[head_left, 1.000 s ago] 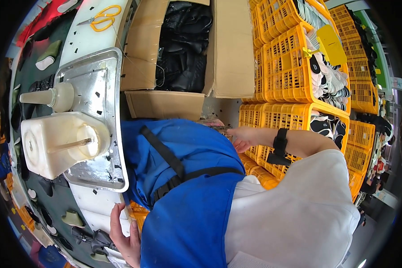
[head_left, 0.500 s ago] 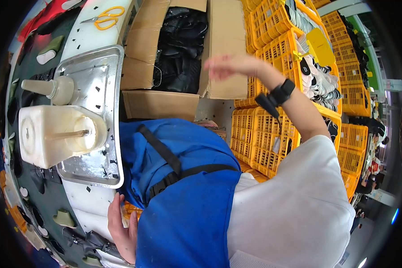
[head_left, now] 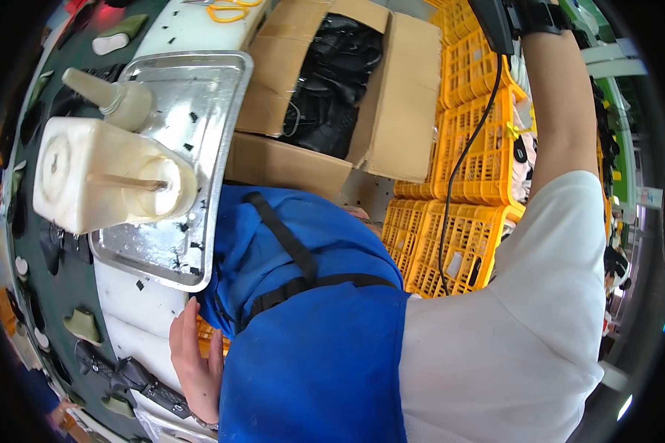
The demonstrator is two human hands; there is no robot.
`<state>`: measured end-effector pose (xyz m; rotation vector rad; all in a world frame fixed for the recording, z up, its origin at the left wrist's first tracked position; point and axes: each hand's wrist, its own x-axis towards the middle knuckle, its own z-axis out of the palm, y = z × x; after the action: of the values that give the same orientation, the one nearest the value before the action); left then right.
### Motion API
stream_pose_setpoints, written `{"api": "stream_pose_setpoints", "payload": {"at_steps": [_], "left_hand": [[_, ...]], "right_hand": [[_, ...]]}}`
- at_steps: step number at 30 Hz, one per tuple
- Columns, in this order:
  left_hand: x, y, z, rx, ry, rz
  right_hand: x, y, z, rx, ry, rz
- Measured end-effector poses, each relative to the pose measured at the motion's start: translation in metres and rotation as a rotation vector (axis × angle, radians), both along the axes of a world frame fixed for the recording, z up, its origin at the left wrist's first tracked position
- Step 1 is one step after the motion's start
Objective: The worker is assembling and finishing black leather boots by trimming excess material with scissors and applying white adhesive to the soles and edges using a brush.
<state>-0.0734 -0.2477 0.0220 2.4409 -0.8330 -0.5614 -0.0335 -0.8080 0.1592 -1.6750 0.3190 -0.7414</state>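
Note:
My left hand [head_left: 196,360] rests at the edge of the white work surface [head_left: 137,314], fingers stretched and slightly apart, holding nothing. Closest to it are a metal tray [head_left: 222,166] and, on its other side, a black boot [head_left: 144,384]. My right arm [head_left: 565,111] reaches to the upper edge, and its hand lies outside the picture. A black device [head_left: 495,22] with a cable is strapped at that wrist. On the tray stand a whitish square plastic container [head_left: 70,177] with a stick in its round opening, and a nozzle bottle [head_left: 129,107].
A cardboard box [head_left: 406,96] of black footwear [head_left: 332,81] stands open beside the tray. Yellow crates [head_left: 458,162] are stacked past it. Orange-handled scissors [head_left: 227,13] lie on the white surface. A dark green belt [head_left: 70,284] carries green boots [head_left: 83,325] and other shoe pieces.
My right hand has moved from above the cardboard box out past the upper edge. The view has shifted; my left hand stays at the work surface's edge.

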Motion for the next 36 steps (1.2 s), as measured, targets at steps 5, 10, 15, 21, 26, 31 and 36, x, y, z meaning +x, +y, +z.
{"api": "stream_pose_setpoints", "payload": {"at_steps": [5,10,15,21,26,31,36], "left_hand": [[0.010,-0.004,-0.004,-0.084,-0.095,-0.049],[0.016,-0.002,0.001,-0.106,-0.191,-0.015],[0.014,0.017,0.002,-0.150,-0.211,0.088],[0.038,0.113,-0.024,0.065,-0.562,0.538],[0.033,0.210,-0.059,0.346,-0.630,1.023],[0.045,0.266,-0.110,0.462,-0.239,1.230],[0.041,0.275,-0.115,0.369,-0.301,1.204]], "right_hand": [[0.040,0.034,-0.078,-0.358,0.700,0.260],[0.050,0.155,-0.140,-1.043,0.834,0.854],[0.063,0.180,-0.203,-0.777,0.618,0.836],[0.044,0.201,-0.183,-0.793,0.642,0.661],[0.053,0.212,-0.174,-0.739,0.540,0.614],[0.046,0.230,-0.173,-0.670,0.491,0.712],[0.037,0.249,-0.175,-0.740,0.488,0.819]]}}
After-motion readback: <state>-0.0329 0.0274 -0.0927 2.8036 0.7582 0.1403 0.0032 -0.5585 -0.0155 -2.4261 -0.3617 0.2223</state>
